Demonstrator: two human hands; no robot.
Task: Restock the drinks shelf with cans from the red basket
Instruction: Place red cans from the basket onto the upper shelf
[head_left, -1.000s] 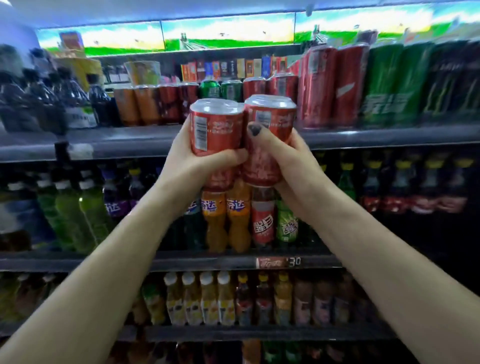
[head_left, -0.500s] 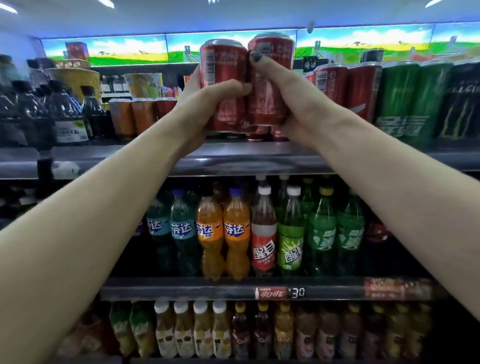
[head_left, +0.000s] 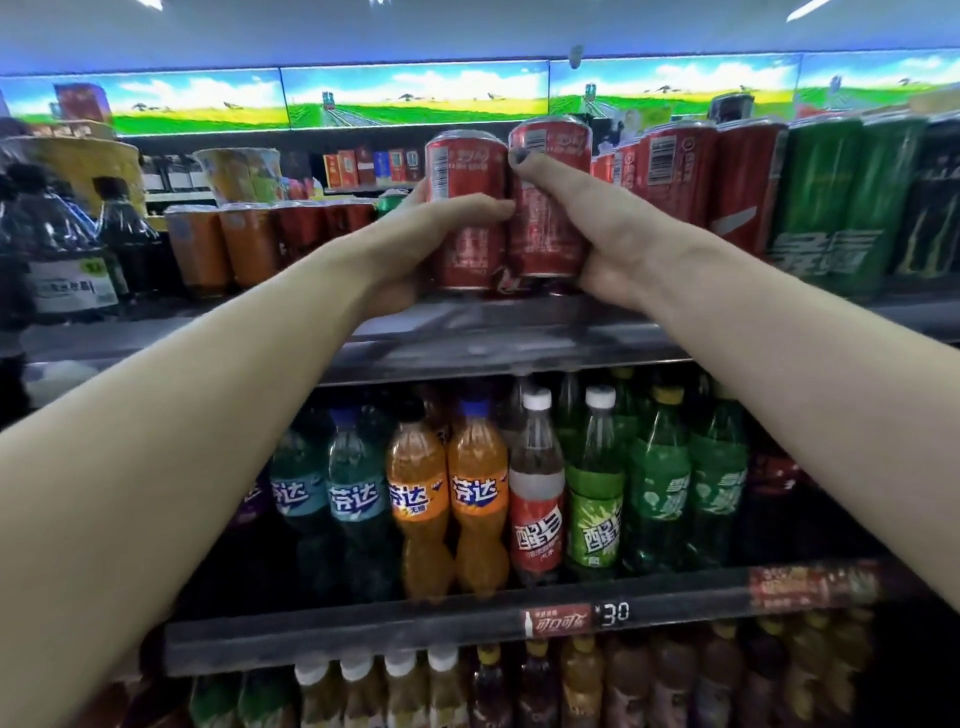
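Note:
Two short red cans stand side by side at the front of the top drinks shelf (head_left: 493, 332). My left hand (head_left: 421, 239) grips the left red can (head_left: 465, 171), thumb across its front. My right hand (head_left: 602, 234) grips the right red can (head_left: 550, 208), thumb pointing up near its top. The cans' bases are at the shelf surface; whether they rest on it is unclear. The red basket is out of view.
Tall red cans (head_left: 691, 176) and green cans (head_left: 841, 197) stand right of my hands, orange and red cans (head_left: 249, 244) to the left, dark bottles (head_left: 62, 249) at far left. Lower shelves hold soda bottles (head_left: 478, 493) behind a price rail (head_left: 571, 618).
Both hands have carried the two red cans up from below shelf height and forward, then lowered them onto the front of the top shelf.

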